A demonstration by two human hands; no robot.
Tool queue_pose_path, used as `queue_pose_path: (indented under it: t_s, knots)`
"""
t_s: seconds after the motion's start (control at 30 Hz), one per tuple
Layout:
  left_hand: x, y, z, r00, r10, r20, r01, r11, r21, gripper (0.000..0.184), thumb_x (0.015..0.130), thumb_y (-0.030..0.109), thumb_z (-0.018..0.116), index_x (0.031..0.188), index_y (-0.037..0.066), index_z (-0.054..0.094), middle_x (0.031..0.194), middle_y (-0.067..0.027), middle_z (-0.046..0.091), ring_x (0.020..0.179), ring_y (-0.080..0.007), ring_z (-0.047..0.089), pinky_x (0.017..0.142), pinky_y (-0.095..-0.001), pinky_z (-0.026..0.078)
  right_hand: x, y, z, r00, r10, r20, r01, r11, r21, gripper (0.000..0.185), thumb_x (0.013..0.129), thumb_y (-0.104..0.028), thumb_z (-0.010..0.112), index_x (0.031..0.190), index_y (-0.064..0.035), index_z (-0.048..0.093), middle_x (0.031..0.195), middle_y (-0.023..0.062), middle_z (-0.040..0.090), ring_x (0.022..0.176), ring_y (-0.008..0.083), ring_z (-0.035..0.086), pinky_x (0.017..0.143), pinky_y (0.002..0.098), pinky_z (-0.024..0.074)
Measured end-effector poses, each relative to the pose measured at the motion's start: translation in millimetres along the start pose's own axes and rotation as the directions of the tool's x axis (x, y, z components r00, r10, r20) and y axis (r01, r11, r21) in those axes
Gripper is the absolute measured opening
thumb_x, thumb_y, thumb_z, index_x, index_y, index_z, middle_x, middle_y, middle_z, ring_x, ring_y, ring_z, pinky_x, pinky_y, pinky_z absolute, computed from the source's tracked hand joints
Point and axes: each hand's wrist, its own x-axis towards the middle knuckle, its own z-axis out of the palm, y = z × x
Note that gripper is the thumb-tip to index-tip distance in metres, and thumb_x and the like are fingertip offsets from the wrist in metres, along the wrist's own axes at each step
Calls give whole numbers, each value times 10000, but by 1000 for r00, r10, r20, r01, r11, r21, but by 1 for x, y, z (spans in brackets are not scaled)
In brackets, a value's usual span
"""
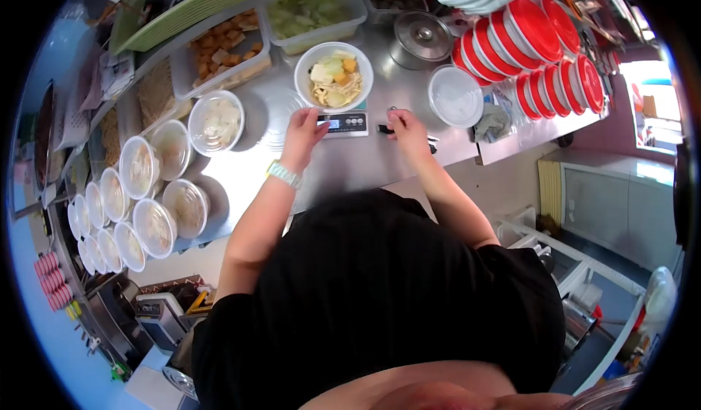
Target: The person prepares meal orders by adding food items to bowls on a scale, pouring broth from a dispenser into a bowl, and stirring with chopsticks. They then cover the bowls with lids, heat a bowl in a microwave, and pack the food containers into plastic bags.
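I see the white bowl (302,85) of food on the digital scale (355,122), just beyond the left hand (301,134), whose bent fingers meet the display's edge; its hold I can't tell. The right hand (409,129) curls nearly closed at a small black item (384,129), grip unclear. I judge this weighing; next calls for an unobstructed reading.

Commercial food kitchen around me, apparently: steel counter (337,167) holds digital scale (353,123), ingredient tubs (314,16), rows of filled plastic bowls (155,227); red-and-white containers (535,30) stacked nearby.
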Motion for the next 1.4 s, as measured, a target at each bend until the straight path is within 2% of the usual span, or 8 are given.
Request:
queue_pose_path:
  t_s: [0.4,0.63,0.8,0.87,0.93,1.0,1.1,1.4]
  knots:
    - [-105,-4,-87,959,-282,-7,276,932,233,200,939,181,485,1095,62,524,1048,-71,595,854,-178,596,795,-312,512,209,-78,-64,873,-482,70,229,279,-933,446,847,-322,595,1260,-156,556,1223,173,552,1162,326,511,981,466,415]
    - [-136,14,-86,981,-172,-85,188,951,246,170,944,182,492,1072,81,537,1001,-52,596,851,-159,586,774,-292,501,213,-101,-77,857,-506,94,308,359,-881,346,788,-285,624,1085,-108,609,1012,228,622,977,384,594,879,438,478]
    - [-150,48,-66,998,-69,4,61,903,426,163,945,104,456,1072,98,559,917,-6,581,792,-91,548,699,-239,475,94,-87,-81,902,-407,-147,414,910,23,298,857,-107,568,1152,-70,545,1066,110,613,914,246,598,810,364,490]
    - [-166,104,-13,978,-8,209,-151,662,734,181,896,57,485,1046,76,585,885,-4,579,782,-91,544,690,-248,473,27,-75,-66,1000,13,-11,1,590,807,385,953,-178,521,1319,-97,437,1265,76,526,1105,231,545,948,399,467]
    - [-189,161,51,739,174,651,-665,348,661,211,794,-5,527,981,51,609,869,-79,618,764,-230,602,698,-297,494,-16,-43,-61,922,-136,362,-307,310,900,397,958,-254,523,1311,-89,446,1271,80,525,1173,237,513,1031,403,424]
    - [-214,203,103,535,80,841,-829,242,505,168,797,122,551,945,98,629,910,-89,635,862,-275,628,718,-401,523,-34,1,-52,943,-195,271,-40,739,672,411,963,-281,510,1307,-63,455,1277,100,528,1167,239,523,1015,403,441]
    - [-239,220,141,232,-65,970,-959,-182,218,130,746,168,563,775,56,624,709,-89,605,666,-240,618,561,-376,512,-55,41,-42,867,72,493,-442,569,694,425,976,-294,472,1318,-42,447,1288,115,524,1160,247,533,993,407,455]
    - [-260,198,161,161,-22,987,-726,-680,103,135,641,185,586,579,71,549,536,-21,430,497,-166,442,483,-321,387,-74,36,-20,695,188,694,-718,231,656,820,916,-652,250,1442,-26,309,1481,145,342,1357,334,330,1125,470,249]
